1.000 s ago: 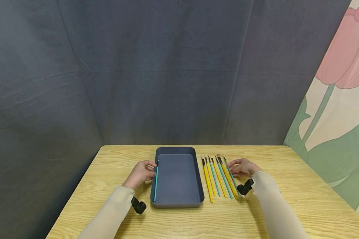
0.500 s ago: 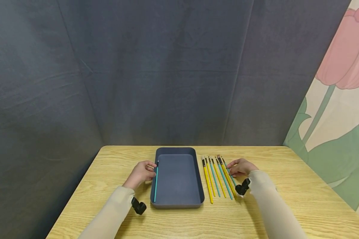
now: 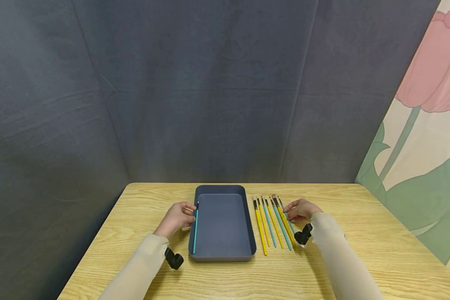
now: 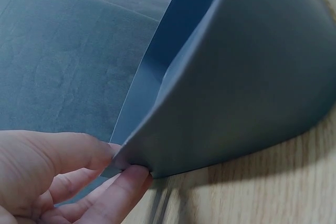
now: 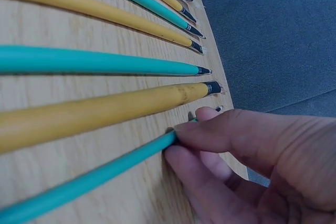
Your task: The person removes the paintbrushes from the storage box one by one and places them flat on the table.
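Observation:
My left hand (image 3: 176,217) pinches the left rim of a dark grey rectangular tray (image 3: 226,227), thumb on one side of the wall and fingers on the other, as the left wrist view shows. Inside the tray, along its left wall, lies a thin teal paintbrush (image 3: 196,231). To the right, my right hand (image 3: 301,209) pinches the rightmost teal paintbrush (image 5: 100,170) near its ferrule between thumb and fingers. That brush slants close over the wood, its tip partly hidden by the fingers in the right wrist view. Beside it lies a thick yellow flat paintbrush (image 5: 105,113).
Several more yellow and teal paintbrushes lie in a row between tray and right hand, among them a yellow one (image 3: 261,229) nearest the tray. A wooden table (image 3: 225,281) bears everything. Behind it hangs a dark grey curtain (image 3: 210,104); a tulip-patterned wall (image 3: 420,166) stands at right.
My right hand has shifted slightly left with the teal paintbrush, bringing it nearer the thick yellow one. The left hand and tray look unmoved.

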Motion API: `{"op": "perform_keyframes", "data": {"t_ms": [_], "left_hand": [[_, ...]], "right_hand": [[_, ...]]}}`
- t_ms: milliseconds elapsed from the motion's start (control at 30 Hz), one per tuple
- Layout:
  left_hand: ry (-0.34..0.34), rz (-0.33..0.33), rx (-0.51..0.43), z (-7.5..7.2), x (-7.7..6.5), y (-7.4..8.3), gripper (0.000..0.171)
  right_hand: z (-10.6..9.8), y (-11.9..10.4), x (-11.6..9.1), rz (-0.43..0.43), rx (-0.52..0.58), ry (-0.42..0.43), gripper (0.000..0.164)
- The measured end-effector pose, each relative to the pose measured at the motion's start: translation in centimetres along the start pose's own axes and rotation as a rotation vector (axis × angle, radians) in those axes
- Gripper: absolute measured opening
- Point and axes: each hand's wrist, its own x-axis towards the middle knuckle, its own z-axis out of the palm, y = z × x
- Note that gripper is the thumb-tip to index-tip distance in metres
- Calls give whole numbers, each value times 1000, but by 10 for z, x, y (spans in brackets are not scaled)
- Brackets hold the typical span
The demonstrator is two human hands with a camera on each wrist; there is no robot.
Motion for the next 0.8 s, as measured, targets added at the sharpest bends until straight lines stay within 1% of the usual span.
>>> {"op": "perform_keyframes", "data": {"t_ms": [200,400,600,800], "left_hand": [[-6,-6,-1,0,0,1,36],[-9,-12,8,0,0,2,36],[-12,-5,8,0,0,2,36],[-11,5,22,0,0,1,35]], "right_hand": [[-1,0,-1,-1,0,-2,26],[-4,2,-1,-22,9,-26,25],[-6,4,-1,-34,43,-53,29],[-8,2,-3,-24,81,-64,35]]}}
